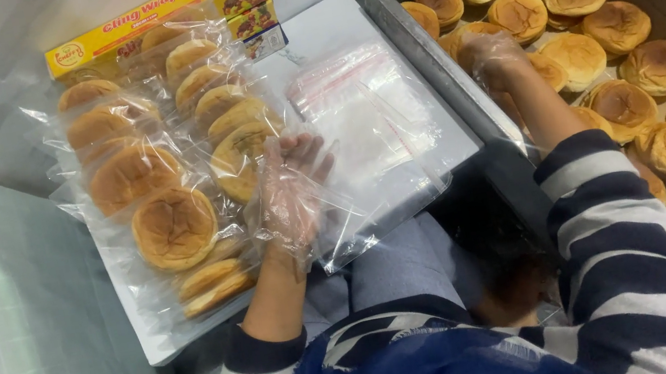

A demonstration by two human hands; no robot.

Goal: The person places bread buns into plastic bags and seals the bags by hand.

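Resting flat and spread, the left hand (292,187) touches bagged buns (176,228); the right hand (493,58) cups a tray (425,34) bun (473,39).

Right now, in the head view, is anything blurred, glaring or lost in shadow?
Head view: soft overall; the right hand in the metal tray is slightly smeared. Glare whitens the stack of clear bags and the wrapped buns by the left hand. The gap below the tray is too dark to read.
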